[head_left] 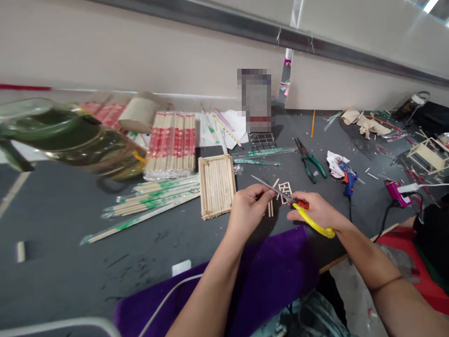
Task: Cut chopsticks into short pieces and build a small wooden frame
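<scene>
My right hand (315, 210) is closed on scissors (317, 223) with yellow and red handles. Their blades point left, over the fingertips of my left hand (250, 203). Those fingertips are pinched together beside the blades, and whatever small piece is between them is hidden. Just beyond the scissors lies a small frame of glued sticks (285, 192). A few loose short sticks (270, 208) are on the table below the blades. Left of my left hand sits a shallow tray built of wooden sticks (218, 185).
Wrapped chopsticks (171, 145) and a green-tinted bottle (70, 135) are at the left. Pliers (308, 161), a blue glue gun (349, 182) and a purple power adapter (399, 193) with cables are to the right. Purple cloth (273, 267) hangs at the table's front edge.
</scene>
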### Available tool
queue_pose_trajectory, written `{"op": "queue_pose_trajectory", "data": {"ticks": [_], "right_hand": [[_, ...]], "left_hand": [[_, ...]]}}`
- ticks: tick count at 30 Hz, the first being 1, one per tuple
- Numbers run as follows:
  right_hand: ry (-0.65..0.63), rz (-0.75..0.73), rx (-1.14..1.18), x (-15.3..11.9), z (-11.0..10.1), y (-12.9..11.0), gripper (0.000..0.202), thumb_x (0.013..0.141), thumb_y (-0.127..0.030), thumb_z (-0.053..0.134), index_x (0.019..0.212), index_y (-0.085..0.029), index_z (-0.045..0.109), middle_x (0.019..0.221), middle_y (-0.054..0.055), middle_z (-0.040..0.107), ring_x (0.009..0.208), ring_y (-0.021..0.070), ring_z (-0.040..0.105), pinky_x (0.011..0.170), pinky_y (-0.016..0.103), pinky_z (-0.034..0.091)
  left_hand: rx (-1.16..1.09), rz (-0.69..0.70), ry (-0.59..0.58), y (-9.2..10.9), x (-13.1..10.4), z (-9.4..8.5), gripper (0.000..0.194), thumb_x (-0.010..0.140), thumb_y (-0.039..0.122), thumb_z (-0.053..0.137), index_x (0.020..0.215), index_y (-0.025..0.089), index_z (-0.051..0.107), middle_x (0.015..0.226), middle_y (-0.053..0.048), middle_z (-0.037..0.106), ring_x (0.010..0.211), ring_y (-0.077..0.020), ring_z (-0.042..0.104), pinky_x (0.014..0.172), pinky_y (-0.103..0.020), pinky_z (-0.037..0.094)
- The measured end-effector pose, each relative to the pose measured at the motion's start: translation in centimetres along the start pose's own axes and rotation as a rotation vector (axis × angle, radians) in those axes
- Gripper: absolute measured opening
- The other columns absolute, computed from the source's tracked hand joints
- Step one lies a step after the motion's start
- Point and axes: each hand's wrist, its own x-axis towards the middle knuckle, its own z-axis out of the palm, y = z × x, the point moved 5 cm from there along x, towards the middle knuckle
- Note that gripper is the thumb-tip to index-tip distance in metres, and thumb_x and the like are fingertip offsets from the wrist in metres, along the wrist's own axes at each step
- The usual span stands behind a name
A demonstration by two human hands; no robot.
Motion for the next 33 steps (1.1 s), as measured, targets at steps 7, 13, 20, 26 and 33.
{"op": "queue_pose_trajectory", "data": {"ticks": [7,13,20,26,33], "right_hand": [[0.011,0.09,-0.022,-0.2,0.3,-0.4,0.034,0.079,-0.05,0.075,0.092,-0.021,0.064,0.071,-0.006,0.05,0.066,0.0112,0.04,0.062,0.024,0.032],[0.015,0.133,-0.051,-0.8,0.2,-0.7,0.033,0.08,-0.05,0.074,0.095,-0.023,0.061,0.072,-0.008,0.047,0.066,0.0109,0.039,0.063,0.024,0.032],[-0.051,0.129,-0.074,-1.4,-0.2,-1.0,0.044,0.081,-0.05,0.074,0.114,-0.023,0.062,0.08,-0.006,0.055,0.072,0.013,0.045,0.069,0.026,0.035],[-0.043,0.07,-0.02,-1.1,-0.1,-0.7,0.04,0.081,-0.051,0.073,0.105,-0.02,0.066,0.081,-0.003,0.058,0.073,0.0132,0.045,0.07,0.025,0.037],[-0.011,0.079,0.01,-0.3,0.3,-0.1,0.037,0.077,-0.051,0.077,0.095,-0.02,0.065,0.075,-0.005,0.053,0.067,0.0116,0.04,0.062,0.024,0.034]], "left_hand": [[0.253,0.1,0.125,1.2,-0.7,-0.5,0.026,0.086,0.036,0.056,0.069,0.019,0.066,0.068,-0.002,0.063,0.066,-0.0164,0.056,0.061,-0.027,0.037],[0.031,-0.056,0.053,0.1,-0.2,-0.4,0.023,0.079,0.037,0.064,0.067,0.018,0.069,0.055,0.001,0.059,0.052,-0.0139,0.05,0.052,-0.025,0.038],[-0.226,-0.164,-0.046,-0.1,-0.1,0.0,0.022,0.066,0.037,0.075,0.064,0.016,0.071,0.056,0.0,0.063,0.047,-0.0117,0.05,0.045,-0.023,0.039],[-0.318,-0.205,-0.067,0.0,-0.1,0.0,0.021,0.064,0.036,0.078,0.064,0.016,0.072,0.056,0.0,0.063,0.046,-0.0107,0.05,0.043,-0.022,0.041],[-0.248,-0.185,-0.037,-0.6,0.2,-0.2,0.021,0.067,0.036,0.077,0.066,0.016,0.072,0.056,0.001,0.061,0.046,-0.0103,0.049,0.042,-0.021,0.04]]}}
